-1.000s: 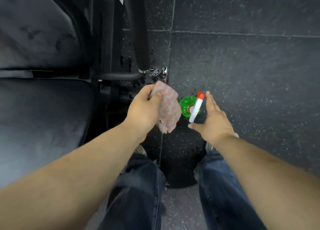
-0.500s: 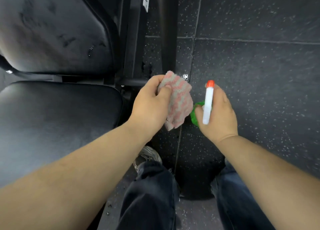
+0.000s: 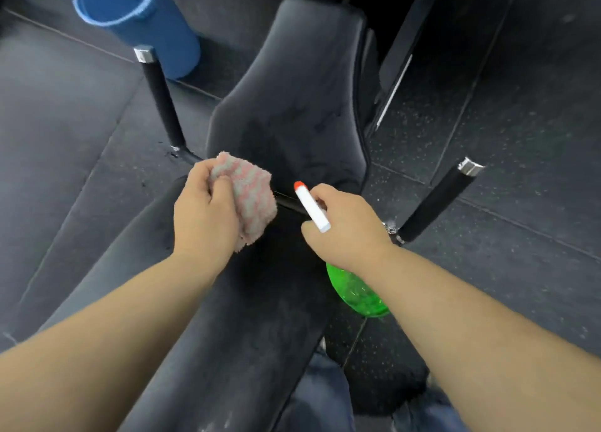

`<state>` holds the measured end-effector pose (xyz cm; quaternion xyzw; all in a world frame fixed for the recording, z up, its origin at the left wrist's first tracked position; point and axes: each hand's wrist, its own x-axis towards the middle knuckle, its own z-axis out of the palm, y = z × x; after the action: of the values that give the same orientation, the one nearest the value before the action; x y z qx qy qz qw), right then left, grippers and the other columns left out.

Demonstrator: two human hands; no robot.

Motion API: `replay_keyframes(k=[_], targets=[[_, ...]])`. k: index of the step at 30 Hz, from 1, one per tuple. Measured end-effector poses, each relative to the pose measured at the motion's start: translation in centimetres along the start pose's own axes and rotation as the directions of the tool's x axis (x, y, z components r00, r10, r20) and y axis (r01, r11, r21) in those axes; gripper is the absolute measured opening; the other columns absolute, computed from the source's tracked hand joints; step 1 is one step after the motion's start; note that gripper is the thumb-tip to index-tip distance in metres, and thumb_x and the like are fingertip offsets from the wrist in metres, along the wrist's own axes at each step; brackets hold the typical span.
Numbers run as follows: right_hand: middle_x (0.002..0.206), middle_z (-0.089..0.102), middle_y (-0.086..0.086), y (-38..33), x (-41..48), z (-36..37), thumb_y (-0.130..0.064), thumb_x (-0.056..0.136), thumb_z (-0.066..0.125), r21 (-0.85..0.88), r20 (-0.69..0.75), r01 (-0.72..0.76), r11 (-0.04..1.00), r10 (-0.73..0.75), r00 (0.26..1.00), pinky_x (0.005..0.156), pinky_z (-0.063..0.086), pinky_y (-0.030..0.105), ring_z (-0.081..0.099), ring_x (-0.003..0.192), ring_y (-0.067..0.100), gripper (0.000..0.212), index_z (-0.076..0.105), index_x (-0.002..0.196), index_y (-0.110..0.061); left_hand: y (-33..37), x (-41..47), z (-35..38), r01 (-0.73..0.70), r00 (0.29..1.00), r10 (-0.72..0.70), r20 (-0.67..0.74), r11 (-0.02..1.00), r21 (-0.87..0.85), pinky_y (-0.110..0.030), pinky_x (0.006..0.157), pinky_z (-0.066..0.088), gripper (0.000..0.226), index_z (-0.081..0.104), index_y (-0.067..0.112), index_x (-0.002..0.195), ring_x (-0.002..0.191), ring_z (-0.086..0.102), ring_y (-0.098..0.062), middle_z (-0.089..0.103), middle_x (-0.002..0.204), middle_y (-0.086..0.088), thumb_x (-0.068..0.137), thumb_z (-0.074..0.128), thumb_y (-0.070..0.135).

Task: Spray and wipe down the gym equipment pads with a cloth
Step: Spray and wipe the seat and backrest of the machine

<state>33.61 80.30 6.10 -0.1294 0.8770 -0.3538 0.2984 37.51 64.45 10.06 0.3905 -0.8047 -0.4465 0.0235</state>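
Hands: left hand (image 3: 205, 217) grips cloth (image 3: 252, 197) | right hand (image 3: 348, 233) grips green spray bottle (image 3: 357, 293), fill unclear | above seat pad (image 3: 253, 334)

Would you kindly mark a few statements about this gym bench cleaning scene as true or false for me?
1. The left hand grips a pink and grey cloth. True.
2. The right hand holds nothing. False: it holds a spray bottle by its white head.
3. The spray bottle has a green body and a red nozzle tip. True.
4. The cloth lies spread flat on the floor. False: it is bunched up in the left hand, over the bench.
5. The blue container stands to the right of the back pad. False: it stands on the floor to the pad's upper left in the head view.
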Motion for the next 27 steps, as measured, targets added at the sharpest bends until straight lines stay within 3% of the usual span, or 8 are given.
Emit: replay_keyframes(k=[4, 8, 12, 16, 20, 23, 25, 27], targets=[[0.077, 0.052, -0.005, -3.4, 2.1, 0.3, -0.024, 0.084, 0.056, -0.054, 0.007, -0.013, 0.998, 0.014, 1.0, 0.06, 0.036, 0.033, 0.051, 0.074, 0.023, 0.009, 0.05, 0.089, -0.02, -2.2, 1.0, -3.1, 0.111, 0.991, -0.112, -0.078, 0.994, -0.014, -0.005, 0.047, 0.036, 0.021, 0.057, 0.028, 0.102, 0.068, 0.056, 0.003, 0.06, 0.08, 0.013, 0.102, 0.037, 0.023], [0.08, 0.051, -0.002, -5.2, 3.0, 0.7, -0.023, 0.088, 0.051, -0.125, -0.032, -0.091, 0.988, 0.087, 0.996, 0.057, 0.033, 0.033, 0.049, 0.074, 0.023, 0.01, 0.047, 0.091, -0.014, -3.7, 0.2, -4.8, 0.178, 0.981, -0.182, -0.068, 0.982, -0.054, -0.004, 0.05, 0.037, 0.019, 0.054, 0.031, 0.101, 0.065, 0.054, 0.014, 0.058, 0.083, 0.014, 0.103, 0.037, 0.023], [0.083, 0.055, 0.001, -4.9, 2.7, -0.4, -0.016, 0.087, 0.051, -0.085, -0.19, -0.138, 0.987, 0.12, 0.974, 0.059, 0.034, 0.035, 0.049, 0.077, 0.027, 0.011, 0.046, 0.095, -0.012, -4.2, -0.6, -5.1, 0.218, 0.974, -0.224, -0.03, 0.968, -0.128, -0.011, 0.046, 0.042, 0.025, 0.055, 0.037, 0.095, 0.068, 0.058, -0.006, 0.062, 0.081, 0.013, 0.103, 0.037, 0.022], [0.092, 0.063, 0.004, -4.6, 2.4, -1.8, -0.013, 0.085, 0.053, -0.034, -0.284, -0.088, 0.996, 0.075, 0.956, 0.073, 0.048, 0.04, 0.056, 0.084, 0.028, 0.016, 0.054, 0.1, -0.013, -4.2, -1.6, -4.5, 0.232, 0.973, -0.232, 0.023, 0.962, -0.145, -0.007, 0.045, 0.039, 0.023, 0.058, 0.03, 0.101, 0.061, 0.057, 0.01, 0.062, 0.079, 0.012, 0.103, 0.038, 0.018], [0.085, 0.061, 0.005, -3.9, 2.5, -2.5, -0.018, 0.085, 0.054, -0.097, -0.276, -0.132, 0.986, 0.1, 0.956, 0.072, 0.048, 0.041, 0.055, 0.082, 0.031, 0.013, 0.055, 0.097, -0.013, -4.3, -2.2, -3.3, 0.238, 0.971, -0.231, 0.065, 0.964, -0.121, -0.01, 0.043, 0.04, 0.024, 0.058, 0.035, 0.098, 0.059, 0.06, 0.001, 0.064, 0.077, 0.008, 0.103, 0.038, 0.021], [0.084, 0.061, 0.003, -2.8, 1.6, -2.4, -0.018, 0.085, 0.054, -0.075, -0.246, -0.167, 0.983, 0.144, 0.958, 0.071, 0.049, 0.041, 0.056, 0.081, 0.03, 0.012, 0.054, 0.096, -0.014, -4.4, -2.4, -2.2, 0.237, 0.967, -0.227, 0.113, 0.968, -0.084, -0.029, 0.055, 0.049, 0.025, 0.057, 0.042, 0.095, 0.06, 0.061, -0.019, 0.066, 0.071, 0.002, 0.1, 0.038, 0.027], [0.087, 0.063, 0.003, -1.7, 0.6, -2.1, -0.017, 0.085, 0.056, -0.05, -0.217, -0.155, 0.987, 0.141, 0.966, 0.073, 0.051, 0.04, 0.058, 0.082, 0.028, 0.014, 0.052, 0.098, -0.015, -4.1, -2.6, -1.5, 0.23, 0.965, -0.219, 0.142, 0.97, -0.071, -0.03, 0.054, 0.052, 0.025, 0.057, 0.043, 0.095, 0.056, 0.06, -0.017, 0.065, 0.065, 0.001, 0.1, 0.038, 0.028], [0.086, 0.063, 0.001, 0.2, -0.8, -1.8, -0.016, 0.085, 0.057, -0.033, -0.195, -0.147, 0.989, 0.138, 0.971, 0.071, 0.049, 0.039, 0.058, 0.082, 0.027, 0.018, 0.052, 0.102, -0.017, -3.7, -3.2, -0.5, 0.211, 0.964, -0.196, 0.179, 0.975, -0.067, -0.02, 0.047, 0.05, 0.023, 0.057, 0.039, 0.097, 0.049, 0.059, -0.007, 0.065, 0.062, 0.0, 0.102, 0.039, 0.026]])
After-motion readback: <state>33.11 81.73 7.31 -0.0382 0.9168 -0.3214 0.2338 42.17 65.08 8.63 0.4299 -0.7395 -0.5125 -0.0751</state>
